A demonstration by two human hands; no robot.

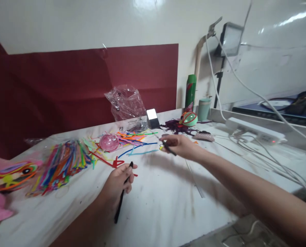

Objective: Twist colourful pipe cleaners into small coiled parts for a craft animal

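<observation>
My left hand (119,181) is closed around a long black pipe cleaner (120,207), which slants down toward the front of the table. Farther right and forward, my right hand (180,146) reaches over the tabletop, its fingers closed on a short black stick-like piece (170,149). Whether that piece is also a pipe cleaner I cannot tell. A small yellow loop (161,147) shows beside the right fingertips, partly hidden. Just beyond my left hand lies a bent red pipe cleaner (115,162). Blue pipe cleaners (132,148) lie between the hands, farther back.
Bundled colourful pipe cleaners (65,164) lie left, near a pink-and-orange fuzzy craft piece (12,176). A pink clear ball (109,142), plastic bag (127,106), green ball (189,118) and green can (190,91) stand behind. A power strip (256,130) with cables occupies the right.
</observation>
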